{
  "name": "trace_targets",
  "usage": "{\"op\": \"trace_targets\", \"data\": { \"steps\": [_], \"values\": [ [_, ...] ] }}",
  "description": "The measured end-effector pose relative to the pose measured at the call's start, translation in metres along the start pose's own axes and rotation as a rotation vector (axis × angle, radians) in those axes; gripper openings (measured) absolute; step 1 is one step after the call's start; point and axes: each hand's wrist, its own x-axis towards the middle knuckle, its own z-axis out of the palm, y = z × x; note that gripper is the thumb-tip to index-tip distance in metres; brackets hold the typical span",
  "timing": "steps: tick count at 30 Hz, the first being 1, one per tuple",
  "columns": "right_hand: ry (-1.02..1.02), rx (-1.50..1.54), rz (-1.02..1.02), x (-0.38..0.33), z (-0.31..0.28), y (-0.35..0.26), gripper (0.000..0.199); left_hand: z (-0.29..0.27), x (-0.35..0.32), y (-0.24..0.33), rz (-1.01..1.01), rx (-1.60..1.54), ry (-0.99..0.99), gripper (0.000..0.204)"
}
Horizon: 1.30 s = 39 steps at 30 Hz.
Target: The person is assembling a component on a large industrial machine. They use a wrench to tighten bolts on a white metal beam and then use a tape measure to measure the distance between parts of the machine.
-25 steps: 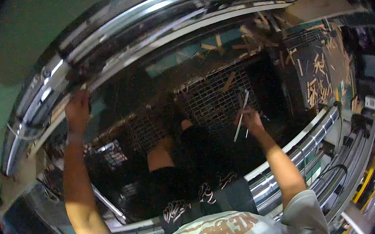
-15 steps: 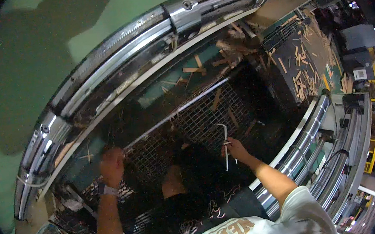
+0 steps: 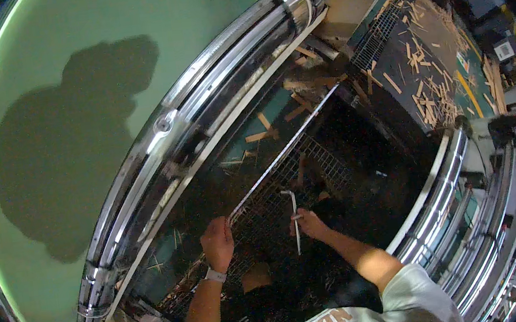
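My left hand (image 3: 217,242) is closed on the near corner of a metal mesh grate (image 3: 286,183), which tilts up from the dark pit below. My right hand (image 3: 308,222) grips a slim bent metal rod (image 3: 294,217), a hook-like tool, held upright against the mesh. The grate's bright edge bar (image 3: 283,155) runs from my left hand up toward the far right. A watch band sits on my left wrist.
Shiny chrome rails (image 3: 201,110) curve along the left beside a green wall (image 3: 75,118). More chrome rails (image 3: 447,203) run on the right. Wood scraps (image 3: 430,52) litter the far floor and the pit edge. Another floor grate (image 3: 377,30) lies farther back.
My view has swung left toward the green wall. My left hand has left the chrome rail and now grips the grate's corner. The right hand still holds the rod near the mesh.
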Motion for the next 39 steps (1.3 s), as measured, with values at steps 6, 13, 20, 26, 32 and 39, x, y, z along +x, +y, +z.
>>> {"op": "trace_targets", "data": {
  "steps": [6, 13, 20, 26, 32, 39],
  "values": [
    [0.203, -0.382, 0.085, 0.006, -0.035, -0.114, 0.013, 0.093, 0.138, 0.054, -0.142, 0.190, -0.047, 0.015],
    [0.123, -0.547, -0.087, 0.027, -0.088, -0.276, 0.020, 0.123, 0.200, 0.077, -0.251, 0.303, -0.002, 0.018],
    [0.218, -0.563, -0.015, 0.061, -0.111, -0.320, 0.029, 0.120, 0.185, 0.053, -0.214, 0.226, 0.195, 0.013],
    [0.011, -0.491, 0.081, 0.050, -0.081, -0.269, 0.025, 0.107, 0.189, 0.042, -0.072, 0.192, 0.285, 0.018],
    [-0.119, -0.381, 0.299, 0.001, -0.052, -0.244, 0.026, 0.045, 0.164, 0.038, -0.225, 0.238, 0.158, 0.018],
    [0.056, -0.946, 0.306, -0.039, -0.061, -0.237, 0.014, 0.002, 0.077, -0.035, -0.288, 0.168, 0.169, 0.018]
  ]
}}
